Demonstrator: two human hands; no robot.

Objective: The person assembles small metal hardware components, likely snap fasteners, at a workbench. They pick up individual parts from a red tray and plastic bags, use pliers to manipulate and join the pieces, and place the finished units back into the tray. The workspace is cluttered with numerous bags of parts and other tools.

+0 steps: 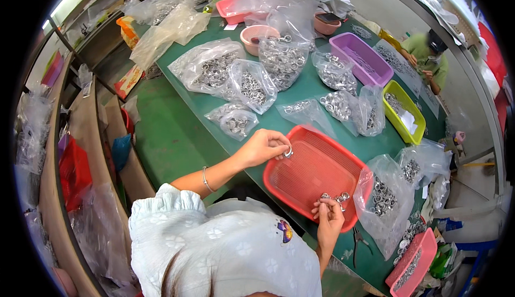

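A small silver metal ring (288,152) is pinched between the thumb and fingers of my left hand (265,147), over the upper left rim of a red plastic basket (300,173). At the basket's lower right, my right hand (329,219) is closed round several silver rings (342,197), some of which stick out past its fingertips. No other rings show in the basket, though my right hand hides part of its floor. Just right of that hand, a clear plastic bag (383,200) full of similar rings lies against the basket's side.
Several clear bags of metal rings (284,64) cover the green table (214,128). Beyond them stand a purple basket (362,58) and a yellow-green basket (402,112). Pliers (359,242) and a pink basket (413,265) lie at the near right. Across the table sits another person (426,61).
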